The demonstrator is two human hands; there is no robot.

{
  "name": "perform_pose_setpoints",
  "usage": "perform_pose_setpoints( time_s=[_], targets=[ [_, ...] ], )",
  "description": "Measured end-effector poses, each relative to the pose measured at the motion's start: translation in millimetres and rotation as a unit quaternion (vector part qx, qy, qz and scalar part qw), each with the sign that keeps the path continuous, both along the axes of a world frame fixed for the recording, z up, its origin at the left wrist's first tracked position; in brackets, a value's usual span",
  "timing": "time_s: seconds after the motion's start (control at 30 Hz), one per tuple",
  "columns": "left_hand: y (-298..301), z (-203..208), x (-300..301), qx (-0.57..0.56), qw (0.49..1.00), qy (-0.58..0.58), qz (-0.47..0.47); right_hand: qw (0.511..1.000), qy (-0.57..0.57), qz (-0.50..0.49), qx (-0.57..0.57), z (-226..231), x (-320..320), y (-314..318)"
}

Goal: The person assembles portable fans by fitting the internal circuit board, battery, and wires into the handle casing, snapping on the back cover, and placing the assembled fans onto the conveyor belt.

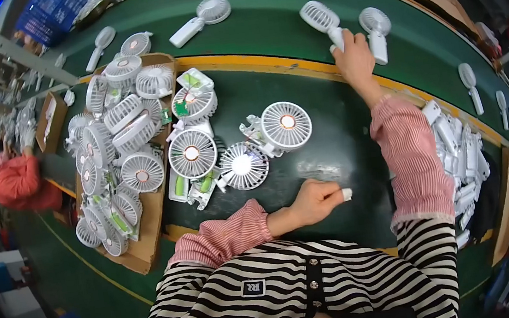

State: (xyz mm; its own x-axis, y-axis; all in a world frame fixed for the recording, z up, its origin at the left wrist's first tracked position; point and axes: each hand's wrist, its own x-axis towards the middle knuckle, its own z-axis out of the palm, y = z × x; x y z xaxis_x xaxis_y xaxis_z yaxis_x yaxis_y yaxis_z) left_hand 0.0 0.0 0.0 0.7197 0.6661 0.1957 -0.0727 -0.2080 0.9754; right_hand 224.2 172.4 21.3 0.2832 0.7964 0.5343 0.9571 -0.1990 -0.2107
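My right hand (354,57) reaches over the green conveyor belt (262,18), its fingers closed round the handle of a white handheld fan (319,16). Just right of it lies a second white handheld fan (375,23). Low over the dark green worktable (325,112), my left hand (314,203) is curled closed. Something small and white shows at a fingertip; whether the hand holds anything is hidden. Beyond that hand sit part-assembled fan heads, one with an orange-ringed hub (286,126) and another with a bright hub (244,165).
A cardboard tray (150,238) heaped with fan heads stands at the left. White handle shells (460,153) are piled at the right beside a cardboard edge (506,204). More fans lie along the belt, including one (205,19). A person in red (22,181) works at far left.
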Motion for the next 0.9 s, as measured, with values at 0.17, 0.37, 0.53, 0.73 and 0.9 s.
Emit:
perform_pose_setpoints(
  time_s=[0.17, 0.37, 0.53, 0.73, 0.9],
  targets=[
    [-0.3, 2.1, -9.2, 0.037, 0.999, 0.001, 0.002, 0.996, -0.076, -0.042, 0.012, -24.3, 1.1, 32.5],
    [5.1, -4.3, -9.9, 0.046, 0.999, 0.022, 0.017, 0.975, 0.117, 0.186, -0.008, 11.2, -89.4, -33.9],
    [1.2, -6.6, -7.3, 0.071, 0.997, 0.024, 0.006, 0.911, 0.239, 0.256, -0.218, 38.9, -129.5, -97.8],
    [-2.0, -6.3, -6.8, 0.091, 0.995, 0.024, -0.012, 0.899, 0.308, 0.15, -0.274, 42.0, -125.6, -126.5],
    [-2.7, -4.1, -8.1, 0.121, 0.992, 0.031, -0.018, 0.794, 0.585, 0.141, -0.088, 26.5, -93.7, -168.6]
  ],
)
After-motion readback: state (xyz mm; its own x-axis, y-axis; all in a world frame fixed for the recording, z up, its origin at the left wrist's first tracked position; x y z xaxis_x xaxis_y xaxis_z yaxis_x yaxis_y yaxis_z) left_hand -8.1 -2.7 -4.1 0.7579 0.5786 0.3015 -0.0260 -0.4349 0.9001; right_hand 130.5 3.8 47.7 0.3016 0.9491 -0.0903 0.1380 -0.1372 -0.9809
